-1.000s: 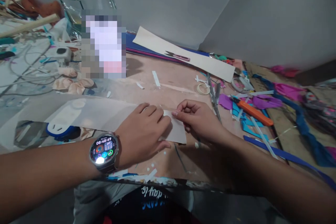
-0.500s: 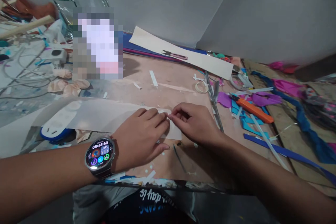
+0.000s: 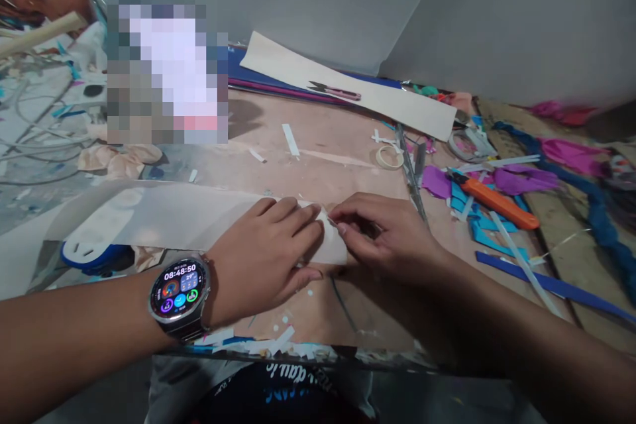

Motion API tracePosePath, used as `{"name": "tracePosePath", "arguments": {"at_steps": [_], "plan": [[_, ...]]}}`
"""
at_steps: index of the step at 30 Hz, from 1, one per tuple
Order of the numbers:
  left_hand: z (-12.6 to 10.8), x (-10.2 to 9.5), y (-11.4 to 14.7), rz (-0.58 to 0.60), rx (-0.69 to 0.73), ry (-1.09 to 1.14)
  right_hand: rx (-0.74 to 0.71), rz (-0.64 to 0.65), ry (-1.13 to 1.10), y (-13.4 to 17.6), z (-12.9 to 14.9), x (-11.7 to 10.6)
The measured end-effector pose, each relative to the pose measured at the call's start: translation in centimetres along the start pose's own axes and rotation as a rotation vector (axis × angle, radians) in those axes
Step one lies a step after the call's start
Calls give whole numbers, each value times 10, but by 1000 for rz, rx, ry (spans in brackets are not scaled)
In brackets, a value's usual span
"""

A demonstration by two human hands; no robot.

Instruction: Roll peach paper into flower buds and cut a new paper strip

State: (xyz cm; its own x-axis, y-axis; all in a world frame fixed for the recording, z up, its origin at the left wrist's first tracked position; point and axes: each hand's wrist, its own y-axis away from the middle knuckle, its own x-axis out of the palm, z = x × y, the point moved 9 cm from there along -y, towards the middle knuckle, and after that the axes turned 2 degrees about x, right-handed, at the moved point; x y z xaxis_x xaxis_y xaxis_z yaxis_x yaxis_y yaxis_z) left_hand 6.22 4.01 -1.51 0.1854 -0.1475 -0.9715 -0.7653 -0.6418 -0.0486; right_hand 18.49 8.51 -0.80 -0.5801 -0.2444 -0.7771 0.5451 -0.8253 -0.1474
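A long strip of white paper point(image 3: 183, 215) lies across the table in front of me. My left hand point(image 3: 271, 248) rests on it palm down, fingers spread out near its right end, a watch point(image 3: 179, 295) on the wrist. Close beside those fingertips, my right hand point(image 3: 387, 232) pinches the upper right edge of the paper between thumb and forefinger. What exactly sits in the pinch is small and partly hidden. The left part of the strip passes over a white and blue object point(image 3: 97, 252).
Thread snips point(image 3: 335, 91) lie on a cream sheet point(image 3: 397, 103) at the back. To the right are an orange utility knife point(image 3: 497, 200), a tape roll point(image 3: 389, 157), a metal ruler point(image 3: 410, 169) and coloured scraps. Cables point(image 3: 34, 119) and clutter fill the left side.
My right hand has shifted slightly right, away from my left fingertips, and the paper's edge there looks lifted or bent. My left hand stays on the paper. The view has tilted a little.
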Motion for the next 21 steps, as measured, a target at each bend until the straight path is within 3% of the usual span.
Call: {"name": "tracePosePath", "arguments": {"at_steps": [21], "plan": [[4,1,-1,-14,7,18,-137,71,16,-2,1,4]]}}
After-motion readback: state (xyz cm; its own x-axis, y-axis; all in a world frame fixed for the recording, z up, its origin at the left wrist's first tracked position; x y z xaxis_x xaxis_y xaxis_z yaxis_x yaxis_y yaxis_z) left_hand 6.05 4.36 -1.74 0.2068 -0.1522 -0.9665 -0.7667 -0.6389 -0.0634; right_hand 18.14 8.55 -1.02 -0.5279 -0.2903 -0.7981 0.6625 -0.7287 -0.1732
